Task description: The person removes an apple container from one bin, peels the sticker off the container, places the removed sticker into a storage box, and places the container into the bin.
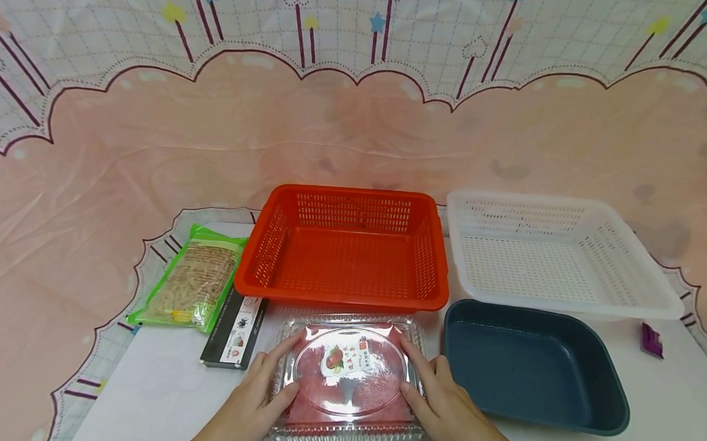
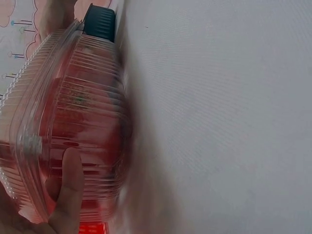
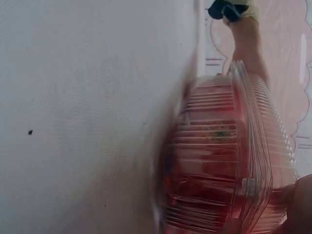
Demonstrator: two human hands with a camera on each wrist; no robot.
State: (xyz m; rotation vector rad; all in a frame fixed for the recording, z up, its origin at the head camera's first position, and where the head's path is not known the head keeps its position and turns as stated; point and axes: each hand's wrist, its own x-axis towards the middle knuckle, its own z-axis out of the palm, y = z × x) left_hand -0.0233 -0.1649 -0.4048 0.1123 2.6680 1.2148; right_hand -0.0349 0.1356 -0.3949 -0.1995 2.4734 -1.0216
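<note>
A clear plastic clamshell box (image 1: 345,404) with red contents and a strawberry label on its lid sits at the front middle of the table. My left hand (image 1: 257,394) grips its left side, index finger and thumb over the lid. In the left wrist view, a finger (image 2: 70,183) lies against the ribbed side wall below the rim. From the right, my right hand (image 1: 443,399) holds the opposite side, thumb and index finger reaching onto the lid. The box's ribbed wall (image 3: 209,156) fills much of the right wrist view, where most of that hand is out of frame.
Behind the box stands an orange-red basket (image 1: 341,299), with a white basket (image 1: 569,305) to its right. A dark blue basin (image 1: 536,373) is at the right, near a small purple packet (image 1: 652,341). A green-edged food bag (image 1: 193,279) and a black box (image 1: 236,330) lie left.
</note>
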